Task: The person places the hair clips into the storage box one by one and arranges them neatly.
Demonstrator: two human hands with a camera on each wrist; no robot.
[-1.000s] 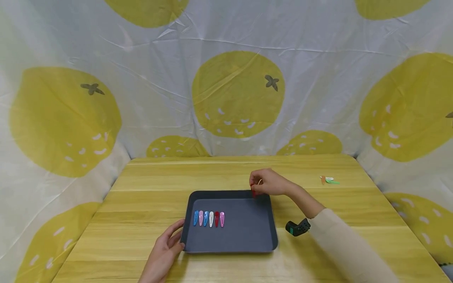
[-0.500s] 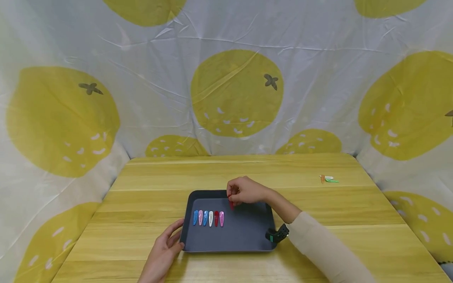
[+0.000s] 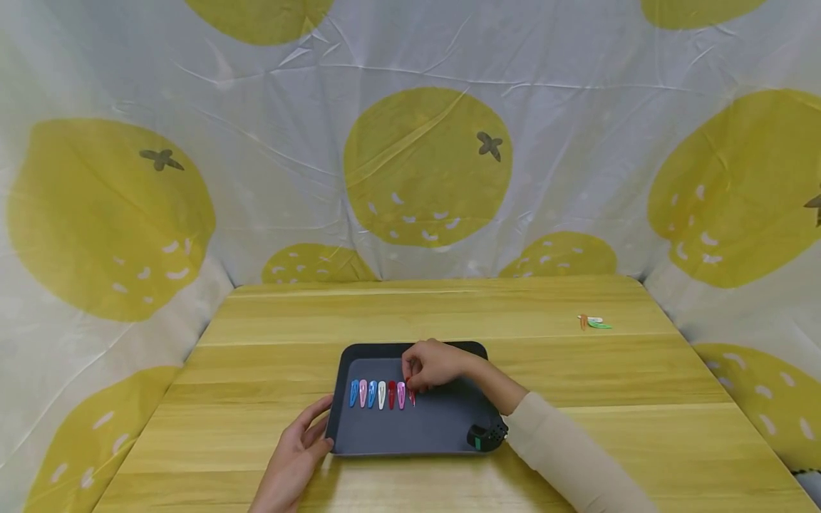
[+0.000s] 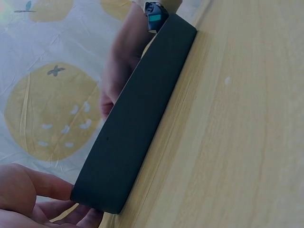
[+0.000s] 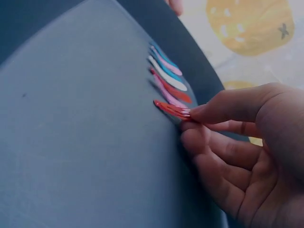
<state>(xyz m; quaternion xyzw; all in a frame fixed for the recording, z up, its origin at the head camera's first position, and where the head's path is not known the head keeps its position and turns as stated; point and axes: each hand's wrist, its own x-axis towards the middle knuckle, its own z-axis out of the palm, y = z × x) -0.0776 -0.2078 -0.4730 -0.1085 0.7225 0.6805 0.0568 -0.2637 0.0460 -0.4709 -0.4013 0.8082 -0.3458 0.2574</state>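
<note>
My right hand [image 3: 432, 363] pinches a red hair clip [image 5: 172, 109] between thumb and fingertips, low over the dark grey tray [image 3: 410, 436]. The clip's narrow end points toward the tray's near side, beside a pink hair clip [image 3: 400, 395] at the right end of a row. Leftward from there lie a red clip [image 3: 392, 395], a white clip [image 3: 381, 395], and blue and pink ones, all standing parallel. At the tray's near left corner, my left hand [image 3: 298, 445] grips the wall, its thumb and fingers set around the corner.
A small pile of orange, white and green hair clips [image 3: 596, 325] lies at the back right of the wooden table [image 3: 256, 370]. A black wrist device [image 3: 487, 434] hangs below my right sleeve, over the tray's right side. A lemon-print cloth [image 3: 430, 64] stands behind.
My right hand has brought the red hair clip left and toward me, from the tray's far right rim down to the row's right end. The left hand stays put.
</note>
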